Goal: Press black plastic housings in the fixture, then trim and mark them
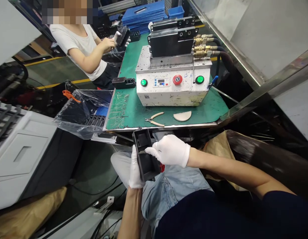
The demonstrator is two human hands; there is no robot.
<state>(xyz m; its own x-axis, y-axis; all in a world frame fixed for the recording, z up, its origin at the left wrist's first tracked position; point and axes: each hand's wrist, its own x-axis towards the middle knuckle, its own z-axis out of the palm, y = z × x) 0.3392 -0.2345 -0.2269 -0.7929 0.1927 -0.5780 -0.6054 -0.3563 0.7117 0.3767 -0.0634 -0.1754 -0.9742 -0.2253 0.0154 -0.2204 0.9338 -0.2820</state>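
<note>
1. Head view, the hold: I have the left hand (136,169), in a white glove, clamped on the black box (146,166), thumb along its near side wall.
2. The box is tilted above the jeans-clad lap (173,186), just off the front edge of the green bench (130,113), its open side facing up toward my camera.
3. My right hand (172,151), also gloved in white, has its fingers curled and its fingertips at the box's inside; I cannot tell whether they grip a small item.
4. On the bench near the front edge I see pliers (156,114) with pale handles, their handles spread, and right of them a pale half-round piece (182,116).
5. Behind these stands a white machine (172,98) with two green buttons, a red button (177,80) and a small display, bearing black housings (168,43) beside brass fittings (206,49).
6. Left of the machine lies a black part (123,83); farther back, a co-worker (81,49) in a white top holds another dark part (123,36).
</note>
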